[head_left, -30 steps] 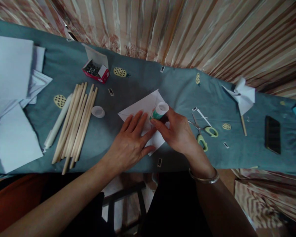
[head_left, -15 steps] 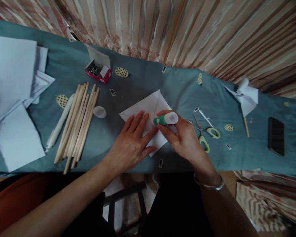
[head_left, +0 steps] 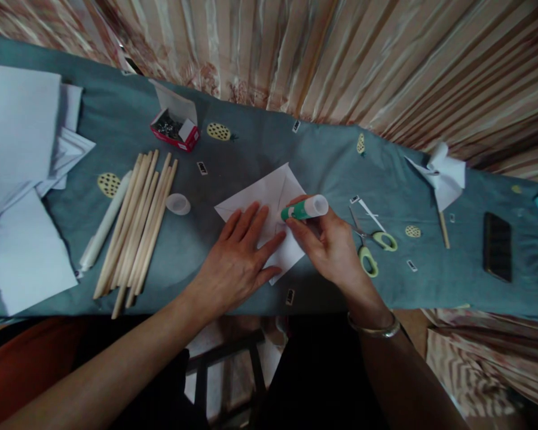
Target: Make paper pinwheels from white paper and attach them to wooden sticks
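A white sheet of paper (head_left: 269, 185) with crease lines lies at an angle on the table. My left hand (head_left: 235, 260) rests flat on its left part, fingers spread. In my right hand (head_left: 334, 248) is a green and white glue stick (head_left: 302, 209), tilted, its lower end at the paper near the middle. Whether the glue tip touches the paper is hidden by the barrel. Left of the paper stands a translucent white cap (head_left: 178, 204). Scissors (head_left: 367, 242) with green handles lie open just right of my right hand.
Wooden sticks (head_left: 138, 227) and a white tube (head_left: 105, 224) lie to the left, beside stacked white paper (head_left: 20, 119). An open red box (head_left: 174, 128) of small metal pieces sits behind. On the right are a paper pinwheel (head_left: 446, 176) and a phone (head_left: 497, 246).
The glue stick in my right hand has shifted slightly right and up over the paper and leans more. My left hand stays on the paper. The whole view has drifted a little.
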Motion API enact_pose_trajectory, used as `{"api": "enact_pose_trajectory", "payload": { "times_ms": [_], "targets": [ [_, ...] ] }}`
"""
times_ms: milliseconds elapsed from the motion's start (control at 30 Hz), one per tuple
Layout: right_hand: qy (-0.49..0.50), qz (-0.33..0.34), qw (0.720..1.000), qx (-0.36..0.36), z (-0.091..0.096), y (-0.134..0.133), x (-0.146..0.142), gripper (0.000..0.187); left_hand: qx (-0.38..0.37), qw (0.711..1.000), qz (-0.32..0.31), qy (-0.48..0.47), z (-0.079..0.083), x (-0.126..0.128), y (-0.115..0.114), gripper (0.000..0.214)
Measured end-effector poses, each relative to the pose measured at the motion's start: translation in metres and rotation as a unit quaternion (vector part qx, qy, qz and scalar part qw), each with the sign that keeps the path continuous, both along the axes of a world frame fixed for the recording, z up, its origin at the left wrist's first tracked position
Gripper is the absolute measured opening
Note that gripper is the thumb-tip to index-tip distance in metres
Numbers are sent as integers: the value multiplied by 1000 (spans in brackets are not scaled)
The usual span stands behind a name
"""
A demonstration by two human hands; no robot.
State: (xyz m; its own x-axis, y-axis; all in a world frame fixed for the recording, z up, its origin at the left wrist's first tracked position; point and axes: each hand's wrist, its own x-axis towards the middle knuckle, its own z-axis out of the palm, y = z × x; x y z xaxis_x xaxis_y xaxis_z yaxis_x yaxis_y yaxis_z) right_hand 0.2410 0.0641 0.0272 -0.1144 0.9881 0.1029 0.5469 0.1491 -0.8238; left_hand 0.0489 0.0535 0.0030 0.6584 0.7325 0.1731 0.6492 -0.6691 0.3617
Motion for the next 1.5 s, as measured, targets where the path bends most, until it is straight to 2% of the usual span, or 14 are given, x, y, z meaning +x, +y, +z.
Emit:
{"api": "enact_pose_trajectory", "payload": {
  "times_ms": [367,600,933,1500],
  "targets": [
    [12,-18,1000,-12,-6,9,-2,19,-1,1000,-3,3,1,0,0,58],
    [8,8,1000,-13,-2,11,-6,20,3,1000,-6,12,1,1,1,59],
    [-51,34,998,-10,8,11,-9,15,9,1000,-6,15,2,0,0,60],
    [-105,68,992,4,16,5,-4,13,2,1000,-2,4,0,0,0,58]
  ]
}}
